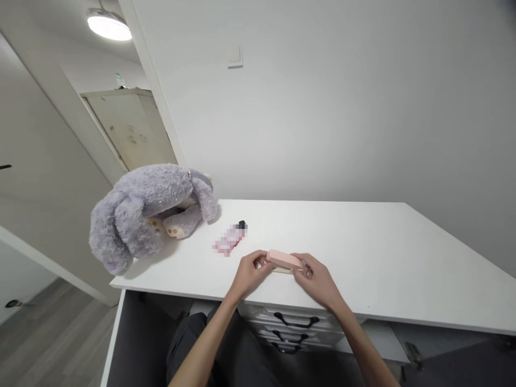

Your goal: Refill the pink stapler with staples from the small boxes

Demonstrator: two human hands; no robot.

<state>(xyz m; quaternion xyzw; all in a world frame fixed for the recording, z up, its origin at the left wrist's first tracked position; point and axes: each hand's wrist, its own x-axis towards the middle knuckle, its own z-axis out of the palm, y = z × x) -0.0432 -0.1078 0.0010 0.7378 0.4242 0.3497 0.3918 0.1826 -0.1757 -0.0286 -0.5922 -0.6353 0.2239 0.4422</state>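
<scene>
A slim pink oblong case (284,259) with rounded ends is held between my two hands just above the front part of the white tabletop. A pale cream strip (282,270) shows beneath its near side; I cannot tell whether it is the case's lower half or a separate piece. My left hand (252,273) pinches the left end with thumb and fingers. At the right end, my right hand (316,277) is closed round the case, its thumb at the near edge. What is inside the case is hidden.
A blurred pink-and-white packet (230,239) with a black end lies left of my hands. Farther left slumps a large grey-lilac plush toy (153,199). The white table (363,252) meets the wall behind. Drawers with black handles (296,321) sit below its front edge.
</scene>
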